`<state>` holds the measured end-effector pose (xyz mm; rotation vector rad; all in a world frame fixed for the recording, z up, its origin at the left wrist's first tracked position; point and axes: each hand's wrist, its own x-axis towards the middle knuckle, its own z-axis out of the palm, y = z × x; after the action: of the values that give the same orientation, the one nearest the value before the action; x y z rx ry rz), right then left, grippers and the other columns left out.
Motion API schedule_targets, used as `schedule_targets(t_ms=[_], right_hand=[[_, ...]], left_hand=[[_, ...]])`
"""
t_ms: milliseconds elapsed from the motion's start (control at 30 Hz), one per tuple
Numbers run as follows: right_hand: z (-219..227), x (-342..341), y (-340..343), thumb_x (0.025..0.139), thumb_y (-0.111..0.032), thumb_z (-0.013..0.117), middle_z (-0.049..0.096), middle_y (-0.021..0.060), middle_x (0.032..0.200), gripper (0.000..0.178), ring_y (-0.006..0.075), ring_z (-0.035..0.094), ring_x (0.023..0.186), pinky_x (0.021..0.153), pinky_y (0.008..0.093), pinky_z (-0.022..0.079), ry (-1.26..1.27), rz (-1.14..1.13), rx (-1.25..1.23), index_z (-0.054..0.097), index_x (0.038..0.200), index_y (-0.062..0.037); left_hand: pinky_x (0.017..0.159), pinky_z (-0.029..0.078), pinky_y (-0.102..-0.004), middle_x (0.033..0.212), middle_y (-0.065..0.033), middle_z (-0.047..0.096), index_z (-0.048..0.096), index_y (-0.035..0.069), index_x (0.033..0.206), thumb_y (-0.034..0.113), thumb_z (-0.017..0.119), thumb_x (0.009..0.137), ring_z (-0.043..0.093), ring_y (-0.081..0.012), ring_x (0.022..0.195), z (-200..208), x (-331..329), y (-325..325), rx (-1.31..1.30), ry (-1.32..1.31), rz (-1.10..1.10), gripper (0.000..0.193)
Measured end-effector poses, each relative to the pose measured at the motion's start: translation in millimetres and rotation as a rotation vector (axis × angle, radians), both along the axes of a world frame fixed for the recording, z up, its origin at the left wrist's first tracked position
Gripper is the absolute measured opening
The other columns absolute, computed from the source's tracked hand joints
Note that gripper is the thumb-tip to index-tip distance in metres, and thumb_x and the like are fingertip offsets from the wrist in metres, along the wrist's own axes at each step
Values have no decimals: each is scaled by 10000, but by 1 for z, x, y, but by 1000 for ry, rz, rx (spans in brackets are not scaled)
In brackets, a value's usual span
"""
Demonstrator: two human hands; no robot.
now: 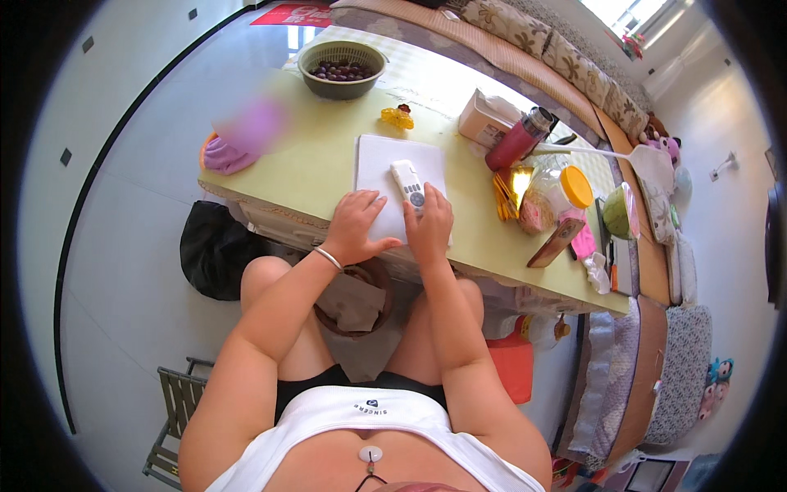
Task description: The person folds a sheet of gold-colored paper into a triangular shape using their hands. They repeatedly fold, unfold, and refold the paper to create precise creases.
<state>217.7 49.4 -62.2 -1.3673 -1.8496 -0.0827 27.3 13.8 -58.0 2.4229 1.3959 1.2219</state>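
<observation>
A white remote control (407, 179) with grey buttons lies over a stack of white paper (381, 156) near the table's front edge. My right hand (429, 228) is closed round the lower end of the remote, thumb on its left side and fingers on its right. My left hand (357, 227) rests flat on the left part of the paper, fingers stretched and thumb pointing toward the right hand. It holds nothing and stays apart from the remote.
On the table (303, 176) stand a basket of dark round fruit (343, 72), a yellow ornament (398, 116), a tissue box (484, 119), a red thermos (520, 141), a yellow-lidded jar (566, 190) and a propped phone (557, 243). Below is a bin (381, 303). A purple cloth (229, 156) lies left.
</observation>
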Motion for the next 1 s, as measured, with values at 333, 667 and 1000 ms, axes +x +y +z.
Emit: schedule_targets(t_ms=[333,667,1000], right_hand=[[11,12,3,896,-207,693,629,223,1251,457,390,570,1170,1026,480,428,163,49,18,601,1275,31],[17,39,5,884,-157,698,661,199,1193,403,378,594,1122,1003,462,452,251,-37,79,627,1234,28],[17,68,2,868,-128,705,681,196,1122,340,371,609,1090,965,454,481,341,-97,66,669,1190,-26]], left_hand=[[1139,344,-502,1443,-253,513,546,-24,1373,617,729,806,465,-433,1342,-4,-7,-1,23,62,62,875],[1138,351,-503,1428,-269,525,548,-45,1358,603,709,838,477,-443,1334,-17,-15,0,-5,-15,43,847],[1142,351,-496,1432,-245,538,553,-31,1365,589,695,854,485,-418,1340,-20,-19,-4,11,39,58,816]])
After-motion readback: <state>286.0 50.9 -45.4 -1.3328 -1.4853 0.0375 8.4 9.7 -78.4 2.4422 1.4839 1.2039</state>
